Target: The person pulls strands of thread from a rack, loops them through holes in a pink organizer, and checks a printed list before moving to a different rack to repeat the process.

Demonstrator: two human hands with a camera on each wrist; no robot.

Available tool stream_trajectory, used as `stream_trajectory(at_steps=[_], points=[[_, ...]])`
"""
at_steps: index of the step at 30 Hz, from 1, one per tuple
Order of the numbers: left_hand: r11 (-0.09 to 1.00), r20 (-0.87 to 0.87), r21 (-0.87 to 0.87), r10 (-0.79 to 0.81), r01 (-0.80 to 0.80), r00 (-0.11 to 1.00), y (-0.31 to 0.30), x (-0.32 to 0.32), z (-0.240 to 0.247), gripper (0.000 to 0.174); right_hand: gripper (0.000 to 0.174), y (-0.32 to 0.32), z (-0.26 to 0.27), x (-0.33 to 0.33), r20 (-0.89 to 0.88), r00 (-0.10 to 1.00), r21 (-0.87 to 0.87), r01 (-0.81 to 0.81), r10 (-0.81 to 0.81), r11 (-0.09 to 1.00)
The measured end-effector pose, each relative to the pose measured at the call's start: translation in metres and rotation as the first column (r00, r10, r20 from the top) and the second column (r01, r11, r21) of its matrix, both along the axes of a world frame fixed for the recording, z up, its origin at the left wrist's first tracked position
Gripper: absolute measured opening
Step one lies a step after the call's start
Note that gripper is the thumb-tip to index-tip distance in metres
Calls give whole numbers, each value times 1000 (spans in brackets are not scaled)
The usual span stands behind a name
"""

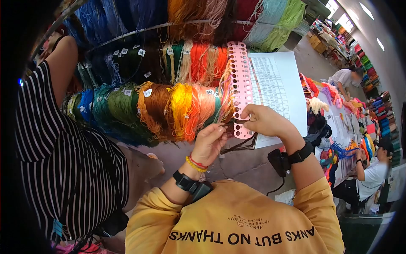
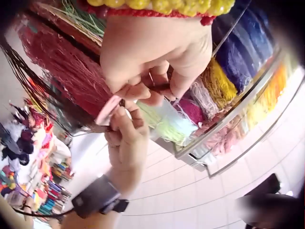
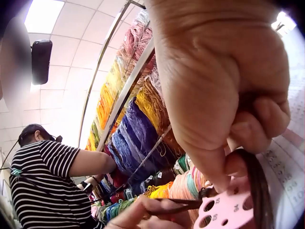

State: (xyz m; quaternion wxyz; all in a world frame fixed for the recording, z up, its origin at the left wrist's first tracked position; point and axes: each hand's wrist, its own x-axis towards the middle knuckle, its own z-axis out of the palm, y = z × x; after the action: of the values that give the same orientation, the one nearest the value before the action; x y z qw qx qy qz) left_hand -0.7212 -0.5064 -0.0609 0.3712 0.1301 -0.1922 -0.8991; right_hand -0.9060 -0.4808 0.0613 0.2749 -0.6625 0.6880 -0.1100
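A pink card (image 1: 240, 91) with rows of holes stands lengthwise beside a printed sheet (image 1: 279, 84). My left hand (image 1: 210, 144) pinches dark brown thread (image 3: 178, 206) just left of the card's lower end. At the card's lower right edge, my right hand (image 1: 265, 120) pinches the same dark thread close to the holes. In the right wrist view the strand passes over the card (image 3: 228, 207) and hangs down beside it. Several coloured threads hang from the card's left edge in the head view.
Skeins of brown, yellow, orange and green thread (image 1: 158, 106) hang on racks ahead and left. A metal rail (image 1: 156, 27) crosses above. A person in a striped top (image 1: 76, 156) stands at the left. Other people and a thread-covered table (image 1: 338, 122) are at the right.
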Motion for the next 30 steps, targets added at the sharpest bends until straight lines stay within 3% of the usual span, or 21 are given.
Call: stream_trajectory(at_steps=[4,5,7,8,9,10,11,12,15,18,21,24,27,30], points=[[962,-393,-142,-270,232,879,-1,7,25,24,20,2,1,-2,-105,994,-117,-23,11,993],[924,-391,-234,-373,301,842,-7,5,20,35,18,4,3,-1,-123,992,-158,14,-34,987],[924,-165,-220,-352,313,921,1,6,31,38,16,12,8,6,-151,981,-245,86,-126,966],[924,-46,-210,-335,319,941,5,5,39,40,15,18,13,12,-96,993,-248,44,-70,968],[917,-75,-224,-355,331,932,8,3,45,40,15,28,18,19,-40,999,-249,5,-16,969],[945,-108,-133,-314,299,943,12,-1,48,38,15,38,18,24,20,999,-250,-30,36,968],[963,-138,-37,-270,267,953,15,-6,50,36,15,45,10,24,-42,986,-389,-166,163,906],[970,-164,58,-222,234,961,17,-9,51,34,15,49,13,24,-30,987,-427,-157,160,891],[974,-243,16,-216,226,946,15,-8,38,32,18,49,23,17,0,982,-552,-160,191,818],[981,-215,36,-178,190,960,20,-9,43,31,19,54,35,16,260,961,-196,-45,96,980],[986,-183,21,-156,163,971,19,-7,44,30,22,51,24,9,43,994,-354,-83,105,932],[992,-124,-15,-127,126,984,19,-5,43,27,24,47,2,4,-31,994,-375,-108,105,921],[995,-38,-46,-94,92,995,21,-8,47,26,22,44,-2,10,-188,960,-361,-265,208,894],[992,51,-93,-77,81,996,21,-9,45,24,18,41,-4,16,-167,961,-285,-262,221,922]])
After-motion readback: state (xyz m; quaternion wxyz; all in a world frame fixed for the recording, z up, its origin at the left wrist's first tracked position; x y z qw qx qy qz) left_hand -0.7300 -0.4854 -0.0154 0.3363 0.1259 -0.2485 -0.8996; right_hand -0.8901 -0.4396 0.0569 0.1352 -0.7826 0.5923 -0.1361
